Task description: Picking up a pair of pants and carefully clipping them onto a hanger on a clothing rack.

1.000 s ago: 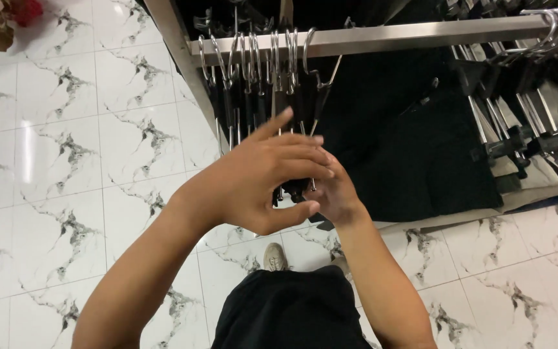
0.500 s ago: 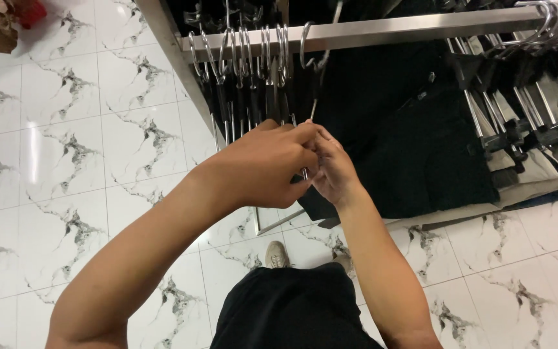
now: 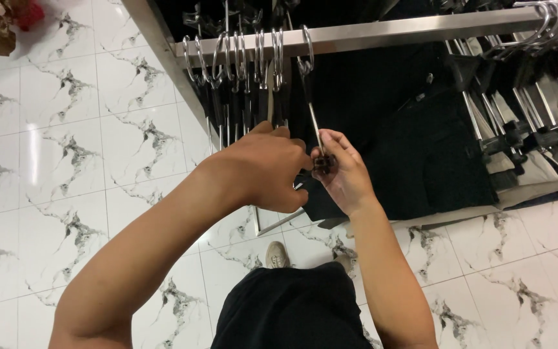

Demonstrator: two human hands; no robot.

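The person's left hand (image 3: 263, 168) and right hand (image 3: 343, 174) meet just below a steel clothes rail (image 3: 382, 32) that runs across the top of the view. Between them is a clip hanger (image 3: 314, 132): its metal hook is looped over the rail, its thin stem drops straight down, and its dark clip sits at the fingertips of the right hand. The right hand is curled, thumb and fingers pinching that clip from the right side. The left hand is closed in a loose fist, its back to the camera, pressed against the same spot from the left; what its fingertips grip cannot be seen. A dark garment (image 3: 321, 200) hangs beneath the two hands, touching them. To the left on the rail a tight row of other hangers (image 3: 240, 58) hangs close beside the left hand. Farther right, black trousers (image 3: 434, 161) hang on the rail, well apart from the hands. Below lies a white marbled tile floor (image 3: 53, 161).
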